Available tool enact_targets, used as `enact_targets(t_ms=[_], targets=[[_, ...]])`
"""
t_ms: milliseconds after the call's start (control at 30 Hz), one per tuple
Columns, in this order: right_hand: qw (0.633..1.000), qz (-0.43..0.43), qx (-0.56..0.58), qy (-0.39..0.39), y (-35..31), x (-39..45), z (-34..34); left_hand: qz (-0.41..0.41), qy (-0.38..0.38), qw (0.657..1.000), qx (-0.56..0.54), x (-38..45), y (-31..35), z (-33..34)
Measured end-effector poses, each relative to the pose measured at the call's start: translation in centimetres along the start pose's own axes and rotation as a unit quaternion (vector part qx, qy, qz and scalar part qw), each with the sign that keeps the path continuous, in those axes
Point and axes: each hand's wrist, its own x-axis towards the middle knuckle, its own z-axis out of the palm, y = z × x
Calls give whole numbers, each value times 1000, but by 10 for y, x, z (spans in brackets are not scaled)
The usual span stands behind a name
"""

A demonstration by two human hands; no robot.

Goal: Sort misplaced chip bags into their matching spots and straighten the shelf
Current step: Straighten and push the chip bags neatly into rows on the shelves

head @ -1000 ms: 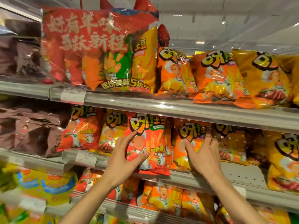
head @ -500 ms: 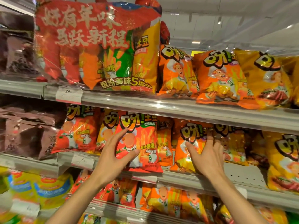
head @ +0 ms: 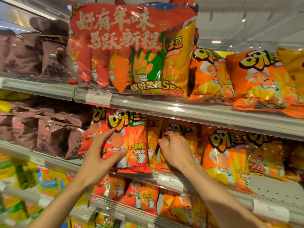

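The left hand (head: 100, 155) has its grip on the red bag (head: 130, 142); the right hand (head: 176, 150) pinches the orange bag (head: 182, 139). Pulling carelessly may tip neighbouring bags off the middle shelf (head: 205, 188).

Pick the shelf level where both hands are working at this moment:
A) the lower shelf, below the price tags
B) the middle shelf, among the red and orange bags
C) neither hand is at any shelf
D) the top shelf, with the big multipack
B: the left hand is spread on the red chip bag and the right hand grips the orange bag beside it, both on the middle shelf.
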Motion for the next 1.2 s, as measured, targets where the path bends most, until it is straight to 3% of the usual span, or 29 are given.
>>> enact_targets(t_ms=[167,300,600,800,1033,1200], targets=[[989,66,-118,-66,-37,20,22,-8,23,1000,17,-2,-16,-27],[982,113,-130,-80,-48,25,35,-18,30,999,22,-6,-24,-38],[988,146,-15,-45,-62,23,48,-42,32,998,28,-12,-33,-59],[979,160,124,-24,-70,23,50,-60,34,997,18,-13,-35,-61],[975,157,153,27,-73,30,45,-60,32,998,15,-13,-36,-64],[970,177,165,16,-64,32,18,-60,28,998,20,-13,-36,-66]])
